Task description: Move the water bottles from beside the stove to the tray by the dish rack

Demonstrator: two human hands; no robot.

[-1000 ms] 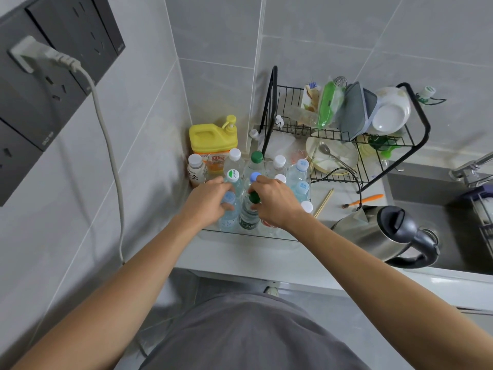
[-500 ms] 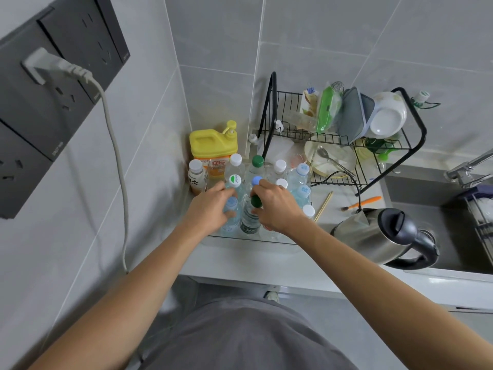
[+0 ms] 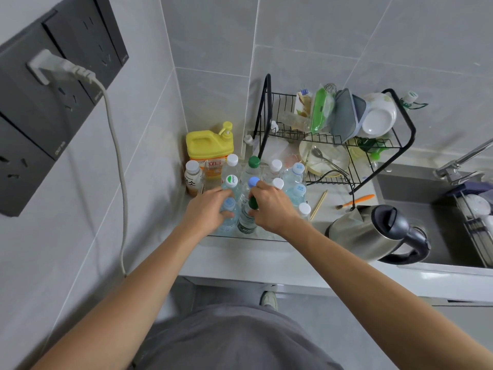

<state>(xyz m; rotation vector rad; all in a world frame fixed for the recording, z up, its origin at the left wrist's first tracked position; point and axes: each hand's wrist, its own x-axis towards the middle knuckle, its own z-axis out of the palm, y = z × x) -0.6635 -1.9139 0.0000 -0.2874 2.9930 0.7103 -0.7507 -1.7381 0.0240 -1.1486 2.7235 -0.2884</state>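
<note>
Left hand [image 3: 206, 209] fingers curled round blue-capped bottle [image 3: 229, 209], right hand [image 3: 272, 206] pinching green-capped bottle [image 3: 249, 214], both in clear tray [image 3: 240, 237] at dish rack's [image 3: 333, 137] seven o'clock. Risk: toppling crowded neighbours on release.

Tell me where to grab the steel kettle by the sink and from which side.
Take the kettle by its black handle, coming from above on the sink side. The handle loops out toward the sink, away from the bottles, leaving open room for a grip; the rounded steel body offers little purchase.
</note>
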